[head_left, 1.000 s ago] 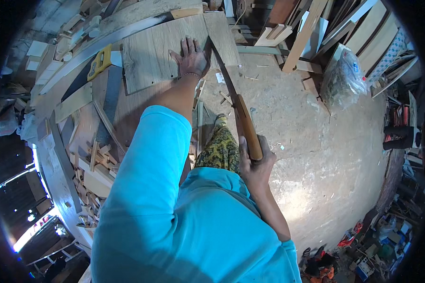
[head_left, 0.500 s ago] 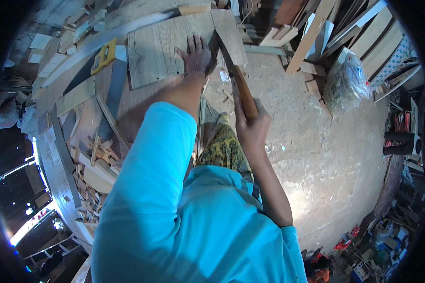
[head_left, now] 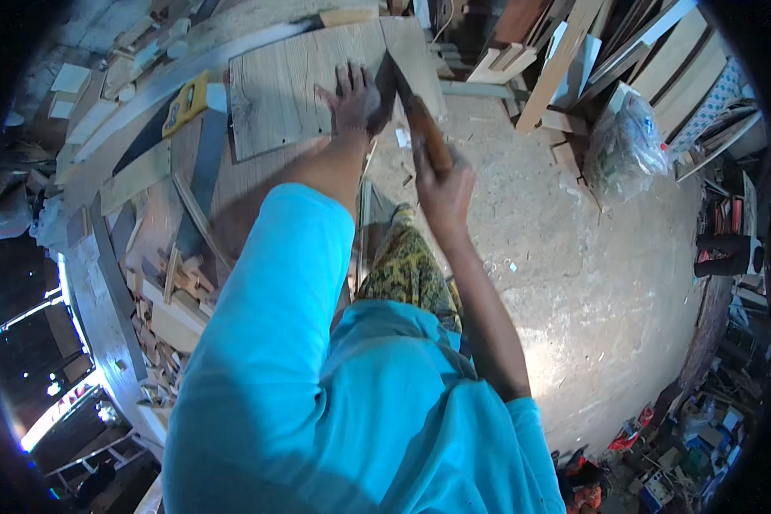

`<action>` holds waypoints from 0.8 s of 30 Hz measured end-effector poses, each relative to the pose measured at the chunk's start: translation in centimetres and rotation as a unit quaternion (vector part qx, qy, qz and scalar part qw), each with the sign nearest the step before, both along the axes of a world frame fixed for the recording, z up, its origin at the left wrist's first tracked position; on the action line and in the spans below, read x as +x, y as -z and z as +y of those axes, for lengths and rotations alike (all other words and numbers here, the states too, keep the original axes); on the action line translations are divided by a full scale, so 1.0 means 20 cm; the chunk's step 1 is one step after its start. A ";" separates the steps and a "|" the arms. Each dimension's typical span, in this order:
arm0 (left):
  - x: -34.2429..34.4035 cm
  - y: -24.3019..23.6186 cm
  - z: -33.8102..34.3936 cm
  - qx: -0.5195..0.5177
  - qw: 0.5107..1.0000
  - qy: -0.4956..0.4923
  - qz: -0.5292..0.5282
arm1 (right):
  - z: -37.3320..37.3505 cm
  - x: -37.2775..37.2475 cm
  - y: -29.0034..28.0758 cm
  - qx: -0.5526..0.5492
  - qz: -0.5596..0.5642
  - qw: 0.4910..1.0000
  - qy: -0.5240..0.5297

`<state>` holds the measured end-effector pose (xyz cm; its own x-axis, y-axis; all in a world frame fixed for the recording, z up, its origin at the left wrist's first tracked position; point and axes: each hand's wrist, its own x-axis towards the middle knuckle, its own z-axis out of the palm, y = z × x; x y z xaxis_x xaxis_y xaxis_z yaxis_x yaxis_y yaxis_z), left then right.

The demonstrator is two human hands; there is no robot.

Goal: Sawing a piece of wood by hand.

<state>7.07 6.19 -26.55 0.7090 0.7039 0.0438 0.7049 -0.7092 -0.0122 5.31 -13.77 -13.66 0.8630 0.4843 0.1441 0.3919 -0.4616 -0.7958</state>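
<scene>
While the saw [head_left: 407, 96] bites the board [head_left: 317, 86] at its right part on the bench, keep your strokes along its long axis, which runs from the handle near you up and left to the tip. Your right hand [head_left: 441, 176] is closed around the handle; your left hand [head_left: 351, 98] lies flat and spread on the board just beside the blade, so keep those fingers clear.

Person wears a bright turquoise short-sleeved shirt [head_left: 334, 411] and yellow-green patterned lower garment [head_left: 407, 270]; forearms and both hands bare.
</scene>
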 end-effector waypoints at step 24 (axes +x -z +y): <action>0.01 -0.10 -0.05 -0.040 0.999 -0.015 -0.018 | -0.44 -0.32 -0.20 0.100 0.177 0.979 0.032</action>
<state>7.32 5.19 -24.46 0.6866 0.7269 0.0125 0.7246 -0.6857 0.0695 -1.10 -22.51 -9.56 0.9037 0.4202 -0.0821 0.0513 -0.2968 -0.9536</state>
